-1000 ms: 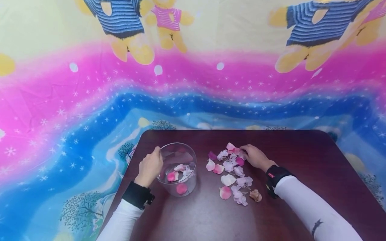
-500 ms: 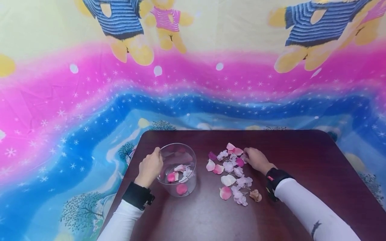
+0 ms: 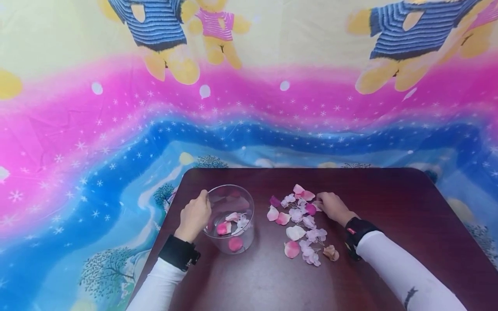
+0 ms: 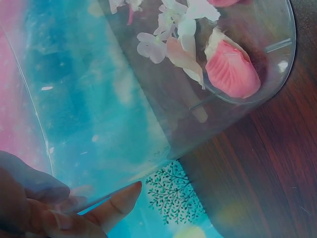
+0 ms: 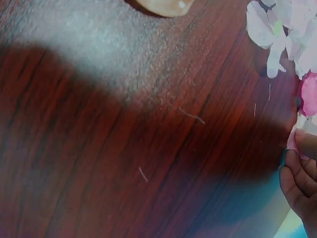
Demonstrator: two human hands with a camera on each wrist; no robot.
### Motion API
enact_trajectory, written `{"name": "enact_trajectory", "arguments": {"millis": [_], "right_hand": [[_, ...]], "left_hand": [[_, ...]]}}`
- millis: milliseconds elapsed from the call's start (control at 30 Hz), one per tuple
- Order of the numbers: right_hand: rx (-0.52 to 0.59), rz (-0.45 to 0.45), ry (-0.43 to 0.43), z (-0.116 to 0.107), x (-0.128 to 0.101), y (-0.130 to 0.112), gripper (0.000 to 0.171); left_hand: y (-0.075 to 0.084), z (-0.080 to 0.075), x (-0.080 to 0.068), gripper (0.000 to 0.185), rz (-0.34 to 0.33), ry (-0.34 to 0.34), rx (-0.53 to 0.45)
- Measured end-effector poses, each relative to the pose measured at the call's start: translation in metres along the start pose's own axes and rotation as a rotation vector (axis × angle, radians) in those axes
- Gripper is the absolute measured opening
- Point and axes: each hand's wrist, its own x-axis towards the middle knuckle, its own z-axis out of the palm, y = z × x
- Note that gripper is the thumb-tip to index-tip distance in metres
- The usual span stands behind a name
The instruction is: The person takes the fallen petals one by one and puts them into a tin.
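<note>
My left hand (image 3: 194, 215) grips the rim of a clear round container (image 3: 249, 236) at the table's left. In the left wrist view, thumb and fingers pinch the container's thin wall from both sides. Artificial petals, one of them a pink petal (image 4: 233, 74), and white blossoms (image 4: 152, 48) lie inside. At the far right end of a spread of petals and flowers, my right hand (image 3: 333, 207) pinches a pale pink petal (image 5: 291, 142) between thumb and fingers. Right by those fingertips is a magenta petal (image 3: 311, 209).
Pale lilac blossoms (image 3: 309, 222) on thin stems run down the middle of the brown table (image 3: 272, 285). Around them lie a white petal (image 3: 295, 233), a pink-and-white petal (image 3: 292, 249) and a tan petal (image 3: 331, 253). A printed cloth (image 3: 249, 99) hangs behind the table.
My right hand has shifted slightly right and toward me, off the pink petals at the back, and its fingertips have closed on a pale petal. The left hand and container have stayed put.
</note>
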Motion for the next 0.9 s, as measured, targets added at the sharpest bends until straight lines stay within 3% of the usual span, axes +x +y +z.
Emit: {"name": "enact_trajectory", "arguments": {"millis": [467,900], "right_hand": [[0.026,0.004,0.05,-0.017,-0.001,0.004,0.007],[0.009,-0.072,0.155,-0.036,0.002,-0.005,0.005]], "left_hand": [[-0.001,0.001,0.0,0.014,0.01,0.007,0.0],[0.0,0.001,0.0,0.014,-0.004,0.004,-0.005]]}}
